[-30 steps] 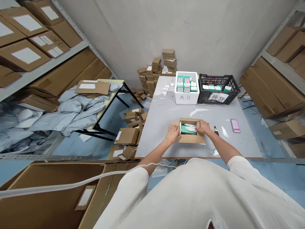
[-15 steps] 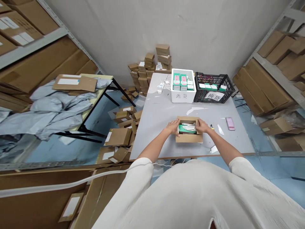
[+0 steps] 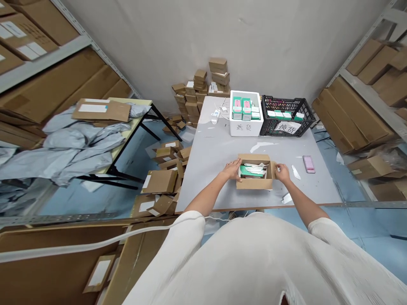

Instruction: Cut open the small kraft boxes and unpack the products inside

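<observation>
Left hand, grasping the box's left end, should brace it against skidding while the right hand (can't tell if pinching) eases the right flap.

Left hand [image 3: 233, 169], grasping the box [image 3: 254, 184] by its left end, should brace against skidding while right hand [image 3: 282, 173] (can't tell if pinching) eases the flap [image 3: 273, 169].

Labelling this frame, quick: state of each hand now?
Left hand: holding the left end of the open cardboard box.
Right hand: fingers curled at the right-end flap; grip can't be told.

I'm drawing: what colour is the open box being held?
Brown; the open box shows best in the head view.
</observation>
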A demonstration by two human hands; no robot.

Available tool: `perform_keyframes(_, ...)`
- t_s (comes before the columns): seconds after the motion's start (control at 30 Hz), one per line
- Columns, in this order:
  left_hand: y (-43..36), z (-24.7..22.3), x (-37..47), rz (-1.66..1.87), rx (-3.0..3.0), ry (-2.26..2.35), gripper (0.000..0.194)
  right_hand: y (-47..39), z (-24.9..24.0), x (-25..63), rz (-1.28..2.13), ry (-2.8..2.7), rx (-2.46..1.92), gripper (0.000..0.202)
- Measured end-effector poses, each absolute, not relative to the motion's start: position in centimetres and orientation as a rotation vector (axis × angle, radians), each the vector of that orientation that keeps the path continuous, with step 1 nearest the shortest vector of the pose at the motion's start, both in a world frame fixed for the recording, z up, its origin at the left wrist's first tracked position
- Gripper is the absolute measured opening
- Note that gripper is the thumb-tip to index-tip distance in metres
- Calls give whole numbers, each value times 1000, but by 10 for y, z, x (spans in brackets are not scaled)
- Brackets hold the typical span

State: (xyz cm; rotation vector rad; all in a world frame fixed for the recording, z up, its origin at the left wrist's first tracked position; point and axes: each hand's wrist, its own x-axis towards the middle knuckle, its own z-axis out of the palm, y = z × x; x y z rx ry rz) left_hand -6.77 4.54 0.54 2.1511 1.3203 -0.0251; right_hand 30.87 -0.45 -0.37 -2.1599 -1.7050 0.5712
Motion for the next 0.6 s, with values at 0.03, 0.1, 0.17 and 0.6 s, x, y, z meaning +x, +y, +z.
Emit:
perform_keyframes(0.03,45,5,-68,-29,2151,1323,149,-4,-5,304,616,-1724,-2134,56)
perform_keyframes(0.1,44,5,-69,-26,2149,1322,150,-4,-3,296,723,-1732,-2094,53)
perform_keyframes(0.17,43,4,-69,-19,2144,1312,150,-4,1,291,786,-1705,-2117,53)
perform_keyframes(0.6,34,10,-68,-30,2099,1329,154,16,16,210,578,-2485,-1745,41)
